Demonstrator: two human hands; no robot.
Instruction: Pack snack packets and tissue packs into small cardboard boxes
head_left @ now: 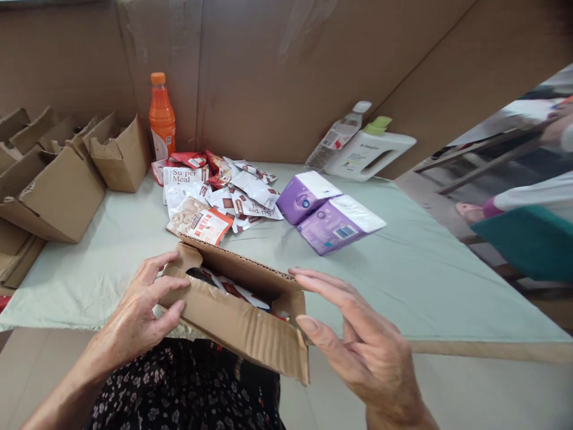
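A small open-topped cardboard box (242,322) is at the table's near edge, tilted down to the right. Inside it lie packets (237,289), partly hidden by the front wall. My left hand (147,298) grips the box's left end, fingers over the rim and thumb against the front. At the right end, my right hand (358,334) has its fingers stretched and thumb apart, its fingertips at the back corner; whether they press on the cardboard I cannot tell. Just beyond the box are a brown-and-orange snack packet (201,221) and a heap of white and red sachets (242,191).
Two purple tissue packs (331,224) lie right of the sachets. An orange drink bottle (162,119) stands behind; a clear bottle (335,140) and a white jug (369,152) lean at the back. Several cardboard boxes (58,191) crowd the left. Another person (537,197) is at right.
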